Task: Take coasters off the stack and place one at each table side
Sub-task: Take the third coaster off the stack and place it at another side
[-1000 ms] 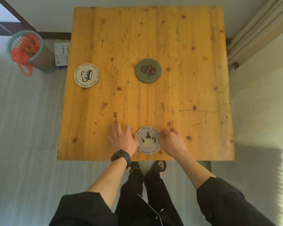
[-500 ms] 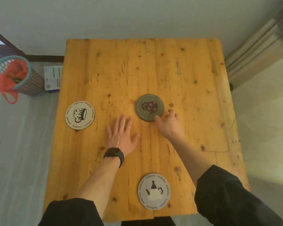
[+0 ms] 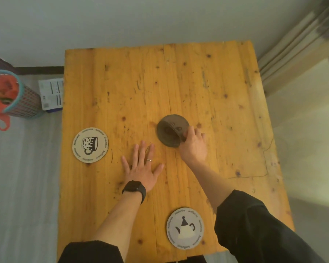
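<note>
Since half a sec ago the right hand [image 3: 193, 147] has gone from touching the edge of the dark stack [image 3: 172, 132] to pinching the top dark coaster [image 3: 168, 136] and tipping it up on edge; the head cam has also moved closer. The left hand [image 3: 141, 171] has hardly shifted.

Right hand: fingers curled shut on the right rim of the tilted coaster, thumb side hidden, so exact pinch can't be told. Coaster stands tilted, left part up off the pile, a 2nd dark disc visible flat under/behind it near the tabletop [image 3: 207, 88] centre. Left hand: flat, fingers spread wide, palm down on the wood just left of the stack, holding nothing.

Already laid: mug coaster [image 3: 90, 145] near the left side, teapot coaster [image 3: 185, 228] near the near side. Far and right sides look bare, so prob. 2 still to go.

Handling, my guess: thin round disc, light, fairly stiff, maybe cork or board w/ a slightly grippy face. Not fragile. Lies flat so hard to get under; best to catch the rim w/ a fingertip, tip it up, then pinch edge between thumb and fingers, as here. Risk: lifting 2 at once, or dragging the lower one off-centre. Light pinch is enough.
</note>
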